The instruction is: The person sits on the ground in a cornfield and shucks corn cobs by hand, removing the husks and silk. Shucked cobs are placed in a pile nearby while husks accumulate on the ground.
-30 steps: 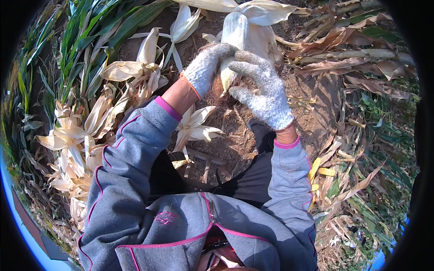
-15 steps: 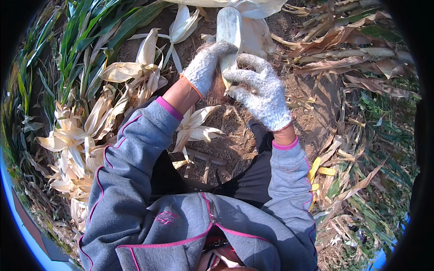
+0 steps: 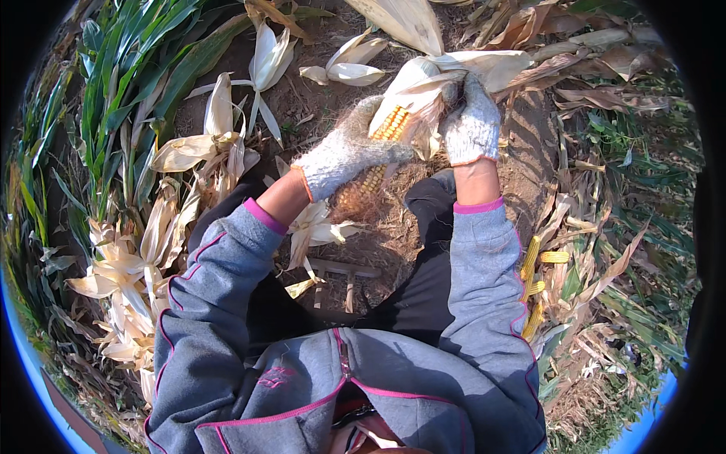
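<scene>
We have a single view, from a fisheye camera worn on the person's head, facing steeply down over the grey jacket (image 3: 333, 378) to the soil (image 3: 378, 227). It sits close to the gloved left hand (image 3: 344, 155) and right hand (image 3: 470, 125), which hold a corn cob (image 3: 389, 125) in the upper middle (the dark rim bends every edge).

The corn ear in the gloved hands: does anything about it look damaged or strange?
Nothing stands out. The corn ear shows full yellow kernels where its pale husk is peeled open, held between the left hand and right hand.
</scene>
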The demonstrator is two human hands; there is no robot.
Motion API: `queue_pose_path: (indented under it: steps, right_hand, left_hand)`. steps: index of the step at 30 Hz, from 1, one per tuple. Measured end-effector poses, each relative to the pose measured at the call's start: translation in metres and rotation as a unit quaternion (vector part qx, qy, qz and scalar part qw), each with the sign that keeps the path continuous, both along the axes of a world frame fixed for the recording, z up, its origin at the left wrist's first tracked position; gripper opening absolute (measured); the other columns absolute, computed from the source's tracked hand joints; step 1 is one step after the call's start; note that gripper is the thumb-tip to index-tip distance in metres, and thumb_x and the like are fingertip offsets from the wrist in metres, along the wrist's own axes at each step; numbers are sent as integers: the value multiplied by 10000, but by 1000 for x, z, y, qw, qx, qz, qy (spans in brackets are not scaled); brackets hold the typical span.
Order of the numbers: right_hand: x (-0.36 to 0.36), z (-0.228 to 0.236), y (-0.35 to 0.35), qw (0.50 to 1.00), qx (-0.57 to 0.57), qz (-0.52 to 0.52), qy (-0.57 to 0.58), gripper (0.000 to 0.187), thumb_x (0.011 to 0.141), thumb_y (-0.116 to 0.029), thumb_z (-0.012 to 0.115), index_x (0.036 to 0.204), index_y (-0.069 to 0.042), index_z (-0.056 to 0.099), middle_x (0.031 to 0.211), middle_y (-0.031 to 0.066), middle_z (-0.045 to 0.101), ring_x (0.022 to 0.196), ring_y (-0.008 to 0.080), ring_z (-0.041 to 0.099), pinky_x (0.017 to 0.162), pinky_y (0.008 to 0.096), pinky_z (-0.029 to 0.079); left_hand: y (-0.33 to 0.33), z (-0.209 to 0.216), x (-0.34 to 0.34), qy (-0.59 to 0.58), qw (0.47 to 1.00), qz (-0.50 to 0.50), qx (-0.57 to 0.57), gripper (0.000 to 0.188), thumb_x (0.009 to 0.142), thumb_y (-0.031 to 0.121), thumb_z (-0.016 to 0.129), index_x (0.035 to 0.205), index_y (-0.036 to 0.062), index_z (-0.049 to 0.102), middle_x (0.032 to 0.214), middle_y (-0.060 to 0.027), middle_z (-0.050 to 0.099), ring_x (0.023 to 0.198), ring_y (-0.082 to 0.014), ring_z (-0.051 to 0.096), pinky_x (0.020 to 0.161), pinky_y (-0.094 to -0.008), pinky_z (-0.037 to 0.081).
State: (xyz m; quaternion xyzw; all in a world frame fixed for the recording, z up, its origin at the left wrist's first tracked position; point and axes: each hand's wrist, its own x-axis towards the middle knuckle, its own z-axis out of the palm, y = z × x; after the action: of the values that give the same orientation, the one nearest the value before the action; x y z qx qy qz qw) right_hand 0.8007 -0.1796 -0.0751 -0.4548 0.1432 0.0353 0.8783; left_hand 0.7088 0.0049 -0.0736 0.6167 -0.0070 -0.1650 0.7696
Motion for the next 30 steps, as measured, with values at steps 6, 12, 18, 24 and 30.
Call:
queue_pose_path:
  steps: [6,12,18,24,30]
  right_hand:
    - [57,0,-103,966,-29,-253,33,179,909,-137,494,941,-8,614,874,87,613,748,199,588,728,326,497]
    - [40,17,-82,833,-407,-280,-247,219,864,-76,593,1022,75,583,974,130,609,881,200,581,819,317,478]
    - [-23,44,2,876,-432,121,-178,267,852,-153,676,1060,1,611,956,56,634,862,132,577,803,279,472]
    - [-59,46,37,806,-440,378,-118,392,798,-244,721,1051,29,598,965,135,666,895,165,632,766,316,511]
    - [-62,40,41,807,-444,361,-143,339,818,-230,696,1033,17,611,925,143,680,856,169,649,749,319,515]
  left_hand:
    - [-3,16,-25,-25,982,-177,59,866,738,235,769,1416,12,279,1372,-135,412,1264,-202,407,1053,-341,344]
    - [-8,9,-21,112,987,-86,-70,585,899,269,613,1372,21,375,1250,-104,527,1135,-140,504,963,-266,410]
    - [16,2,2,198,909,137,-339,274,908,212,584,1108,37,516,909,-88,619,736,-179,644,641,-314,561]
    - [29,6,8,184,921,192,-285,275,871,167,611,1097,33,530,902,-69,622,773,-173,650,683,-322,563]
    - [24,5,10,144,926,233,-261,296,848,155,647,1098,49,528,861,-51,614,730,-174,634,654,-308,549]
